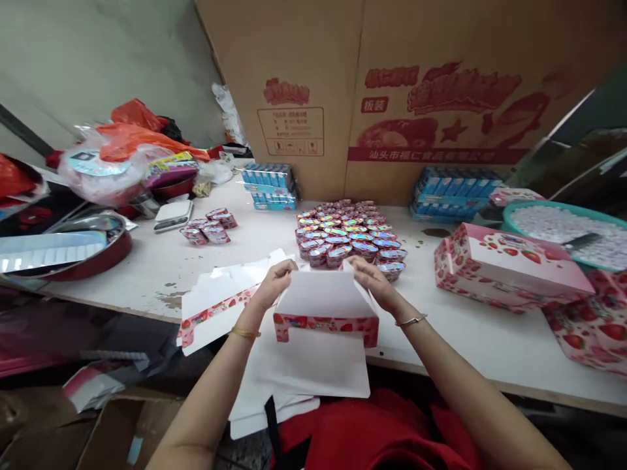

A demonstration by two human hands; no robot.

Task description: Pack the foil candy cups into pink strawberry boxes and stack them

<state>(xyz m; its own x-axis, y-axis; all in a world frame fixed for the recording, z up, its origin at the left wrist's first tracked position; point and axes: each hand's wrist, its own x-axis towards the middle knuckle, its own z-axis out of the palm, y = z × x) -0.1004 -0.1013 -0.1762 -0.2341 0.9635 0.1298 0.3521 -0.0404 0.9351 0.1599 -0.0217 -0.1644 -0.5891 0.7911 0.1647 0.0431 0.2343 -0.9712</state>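
Between my hands is a partly folded carton (pixel 318 294), white inside with a strawberry-printed strip along its near edge. A wide white flap of it hangs toward me. My left hand (pixel 277 282) is closed on the carton's far left corner, and my right hand (pixel 373 282) grips the far right corner. Just beyond stands a cluster of small cups with shiny lids (pixel 343 236), packed close together. Flat unfolded cartons (pixel 220 287) lie beside my left hand, with more white card (pixel 274 418) below the carton.
Filled-out strawberry boxes (pixel 519 267) stand on the right, near a teal basin of white pieces (pixel 578 225). Blue packs (pixel 269 186) lean by a large cardboard box (pixel 313 39) at the back. Left are several loose cups (pixel 208 227), a scale (pixel 174 214) and a red pan (pixel 115 248).
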